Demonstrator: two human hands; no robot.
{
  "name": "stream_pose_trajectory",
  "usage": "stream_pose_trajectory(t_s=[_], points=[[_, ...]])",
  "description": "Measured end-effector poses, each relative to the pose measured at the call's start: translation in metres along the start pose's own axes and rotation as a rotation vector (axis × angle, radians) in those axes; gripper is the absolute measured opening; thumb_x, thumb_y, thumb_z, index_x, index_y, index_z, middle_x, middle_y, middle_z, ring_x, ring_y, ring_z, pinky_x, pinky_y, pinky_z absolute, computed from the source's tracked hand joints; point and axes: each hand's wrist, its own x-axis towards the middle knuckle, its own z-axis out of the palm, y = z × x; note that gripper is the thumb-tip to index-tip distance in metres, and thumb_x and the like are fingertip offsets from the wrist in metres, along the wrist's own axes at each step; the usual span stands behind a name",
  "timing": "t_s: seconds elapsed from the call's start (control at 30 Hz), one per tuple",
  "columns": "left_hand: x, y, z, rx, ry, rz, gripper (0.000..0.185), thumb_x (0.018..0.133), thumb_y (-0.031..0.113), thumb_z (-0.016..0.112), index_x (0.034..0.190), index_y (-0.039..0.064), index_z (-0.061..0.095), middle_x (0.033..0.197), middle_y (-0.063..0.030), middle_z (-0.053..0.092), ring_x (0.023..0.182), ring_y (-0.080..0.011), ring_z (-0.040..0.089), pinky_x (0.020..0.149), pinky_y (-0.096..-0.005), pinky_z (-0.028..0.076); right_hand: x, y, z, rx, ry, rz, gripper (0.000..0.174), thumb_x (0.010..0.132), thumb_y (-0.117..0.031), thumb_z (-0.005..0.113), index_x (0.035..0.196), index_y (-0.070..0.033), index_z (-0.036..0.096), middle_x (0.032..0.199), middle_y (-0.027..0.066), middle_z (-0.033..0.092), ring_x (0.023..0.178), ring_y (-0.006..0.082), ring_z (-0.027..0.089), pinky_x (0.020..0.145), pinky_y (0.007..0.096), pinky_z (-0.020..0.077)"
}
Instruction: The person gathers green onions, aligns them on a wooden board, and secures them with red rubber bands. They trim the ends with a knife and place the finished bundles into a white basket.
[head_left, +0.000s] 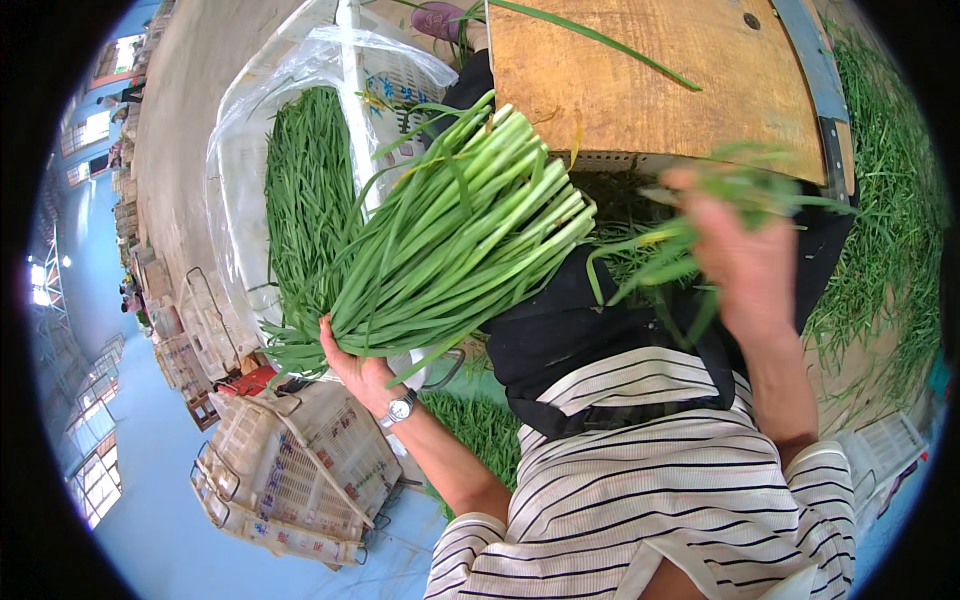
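My left hand (358, 373) grips a thick bunch of garlic chives (450, 232) near its leafy end. The pale cut stems point up and right, towards the wooden board. In my right hand (739, 247), blurred by motion, is a small tuft of loose chive leaves (667, 259), some of them yellowed. This tuft is apart from the bunch, over my dark apron (600, 322). Beyond the bunch, a white plastic crate (349, 45) lined with clear film (232, 180) holds chives (309, 195) laid lengthwise. The bunch overlaps the crate's near side.
A wooden board (645, 82) lies ahead, with one long leaf (600, 37) across it. Chive scraps (885, 187) cover the floor at right. Stacked crates (300, 472) stand at left, and more chives (476, 431) lie beside me. A shoe (439, 20) shows beyond the crate.
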Motion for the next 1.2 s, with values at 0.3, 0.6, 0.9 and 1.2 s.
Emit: stream_pose_trajectory(t_s=[0.3, 0.6, 0.9, 1.2], points=[[0.0, 0.005, -0.014, -0.083, -0.095, 0.044, 0.017, 0.087, 0.02, 0.065, 0.096, 0.006, 0.066, 0.102, -0.0095, 0.068, 0.098, -0.0265, 0.063, 0.091, -0.049, 0.051, 0.084, 0.058, 0.07, -0.462, -0.363, -0.279, 0.032, 0.078, -0.025, 0.064, 0.083, 0.006, 0.061, 0.07, 0.0152, 0.061, 0.06, 0.0282, 0.06, 0.061, 0.0406, 0.0482], [-0.022, 0.009, 0.02, -0.019, -0.175, 0.132, 0.014, 0.088, 0.02, 0.064, 0.092, 0.007, 0.062, 0.093, -0.0028, 0.065, 0.091, -0.0221, 0.061, 0.087, -0.0435, 0.051, 0.018, 0.009, -0.026, -0.031, -0.051, -0.15, 0.019, 0.087, -0.02, 0.064, 0.098, -0.005, 0.061, 0.075, 0.0016, 0.062, 0.055, 0.0057, 0.056, 0.047, 0.0195, 0.0443], [-0.037, 0.025, 0.051, -0.183, -0.425, 0.157, 0.011, 0.088, 0.011, 0.063, 0.086, 0.008, 0.053, 0.081, -0.0003, 0.054, 0.082, -0.0166, 0.052, 0.085, -0.0365, 0.046, 0.065, 0.025, 0.076, -0.458, -0.468, -0.77, 0.021, 0.086, -0.024, 0.064, 0.089, -0.003, 0.059, 0.056, 0.0097, 0.055, 0.051, 0.0255, 0.058, 0.045, 0.0388, 0.0438], [-0.033, 0.026, 0.036, -0.289, -0.515, 0.054, 0.024, 0.084, 0.008, 0.066, 0.103, 0.006, 0.051, 0.088, -0.0023, 0.056, 0.078, -0.0145, 0.06, 0.096, -0.0359, 0.047, 0.027, 0.01, -0.07, 0.04, 0.274, -0.162, 0.016, 0.09, -0.019, 0.062, 0.093, -0.004, 0.063, 0.058, -0.0042, 0.05, 0.043, 0.0025, 0.037, 0.039, 0.0193, 0.0236]])
